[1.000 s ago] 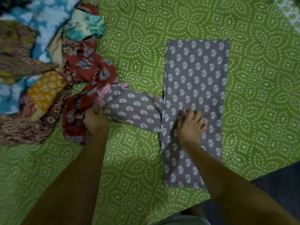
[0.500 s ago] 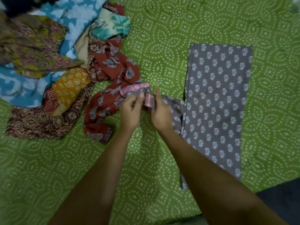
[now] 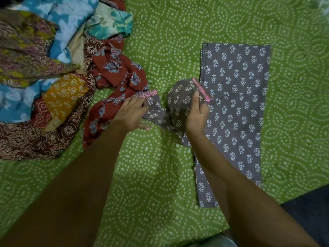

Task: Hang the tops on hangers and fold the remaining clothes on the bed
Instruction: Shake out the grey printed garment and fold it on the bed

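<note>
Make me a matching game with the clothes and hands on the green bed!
Things:
1. grey printed top
2. red printed cloth
3. right hand
4. blue and white cloth

Where or what:
a. at the top left of the pile
b. pinches a grey sleeve with a pink cuff
c. body lies flat on the green bedsheet
d. crumpled beside the left hand

Pairs: 1-c, 2-d, 3-b, 4-a
</note>
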The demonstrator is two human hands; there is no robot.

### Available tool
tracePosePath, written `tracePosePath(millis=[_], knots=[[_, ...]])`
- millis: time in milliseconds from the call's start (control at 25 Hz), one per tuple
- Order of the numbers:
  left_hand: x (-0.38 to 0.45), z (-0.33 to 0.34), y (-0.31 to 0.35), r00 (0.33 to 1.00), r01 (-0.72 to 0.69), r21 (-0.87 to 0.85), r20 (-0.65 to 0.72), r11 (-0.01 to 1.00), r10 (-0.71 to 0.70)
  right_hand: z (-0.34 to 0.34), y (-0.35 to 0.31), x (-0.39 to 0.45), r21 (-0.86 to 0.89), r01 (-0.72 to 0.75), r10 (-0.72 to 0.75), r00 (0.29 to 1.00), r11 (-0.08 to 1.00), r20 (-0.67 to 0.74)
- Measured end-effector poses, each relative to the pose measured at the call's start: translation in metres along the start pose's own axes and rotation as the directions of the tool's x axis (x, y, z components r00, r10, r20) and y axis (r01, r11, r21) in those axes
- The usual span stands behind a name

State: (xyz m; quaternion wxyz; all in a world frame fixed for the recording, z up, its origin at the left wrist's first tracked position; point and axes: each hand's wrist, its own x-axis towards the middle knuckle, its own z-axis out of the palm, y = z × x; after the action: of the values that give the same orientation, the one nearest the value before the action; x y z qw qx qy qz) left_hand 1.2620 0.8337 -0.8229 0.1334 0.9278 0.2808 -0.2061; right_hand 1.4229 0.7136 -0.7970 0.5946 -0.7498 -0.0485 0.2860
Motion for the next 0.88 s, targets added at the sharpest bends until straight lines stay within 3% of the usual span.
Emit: tracePosePath(millis=[80, 120, 160, 200, 240, 280, 400, 480, 520, 600, 680, 760, 880], knots=[[-0.014, -0.002, -0.009, 0.997, -0.037, -0.051, -0.066, 0.998, 0.033, 0.0, -0.004, 0.0, -0.007, -0.017, 0.017, 1.0, 1.0, 0.003], [-0.021, -0.006, -0.011, 0.995, -0.025, -0.17, -0.1, 0.985, 0.008, -0.001, -0.005, -0.002, 0.001, -0.022, 0.022, 1.0, 1.0, 0.019], [-0.026, -0.012, -0.011, 0.994, 0.023, -0.397, -0.088, 0.918, -0.063, -0.001, -0.006, -0.004, 0.008, -0.019, 0.019, 0.999, 1.0, 0.035], [-0.032, -0.019, -0.011, 0.99, 0.098, -0.656, -0.01, 0.748, -0.138, -0.001, -0.008, -0.006, 0.011, -0.015, 0.015, 0.999, 1.0, 0.046], [-0.036, -0.023, -0.011, 0.98, 0.162, -0.842, 0.076, 0.515, -0.185, -0.002, -0.01, -0.008, 0.017, -0.011, 0.01, 0.999, 1.0, 0.051], [-0.039, -0.022, -0.014, 0.956, 0.228, -0.923, 0.152, 0.309, -0.252, -0.001, -0.012, -0.009, 0.024, -0.012, 0.01, 0.999, 1.0, 0.051], [-0.05, 0.0, -0.014, 0.807, 0.372, -0.928, 0.306, 0.031, -0.506, 0.005, -0.016, -0.012, -0.016, -0.028, 0.028, 0.999, 0.999, 0.021], [-0.059, 0.019, 0.0, 0.682, 0.337, -0.935, 0.324, -0.111, -0.655, 0.008, -0.018, -0.014, -0.021, -0.008, 0.008, 0.999, 1.0, 0.037], [-0.064, 0.027, 0.012, 0.616, 0.284, -0.954, 0.254, -0.09, -0.746, 0.01, -0.019, -0.016, -0.018, -0.005, 0.006, 0.999, 1.0, 0.047], [-0.073, 0.04, 0.033, 0.505, 0.243, -0.966, 0.051, 0.085, -0.862, 0.011, -0.018, -0.021, -0.054, 0.008, -0.005, 0.999, 0.999, 0.049], [-0.082, 0.051, 0.051, 0.469, 0.263, -0.944, -0.058, 0.201, -0.882, 0.012, -0.015, -0.027, -0.111, 0.048, -0.042, 0.998, 0.993, 0.055], [-0.092, 0.063, 0.059, 0.486, 0.241, -0.946, -0.077, 0.218, -0.87, 0.013, -0.018, -0.038, -0.125, 0.083, -0.071, 0.992, 0.989, 0.1], [-0.111, 0.072, 0.054, 0.647, 0.193, -0.98, 0.086, 0.054, -0.757, 0.012, -0.021, -0.064, -0.21, 0.144, -0.097, 0.971, 0.967, 0.219]])
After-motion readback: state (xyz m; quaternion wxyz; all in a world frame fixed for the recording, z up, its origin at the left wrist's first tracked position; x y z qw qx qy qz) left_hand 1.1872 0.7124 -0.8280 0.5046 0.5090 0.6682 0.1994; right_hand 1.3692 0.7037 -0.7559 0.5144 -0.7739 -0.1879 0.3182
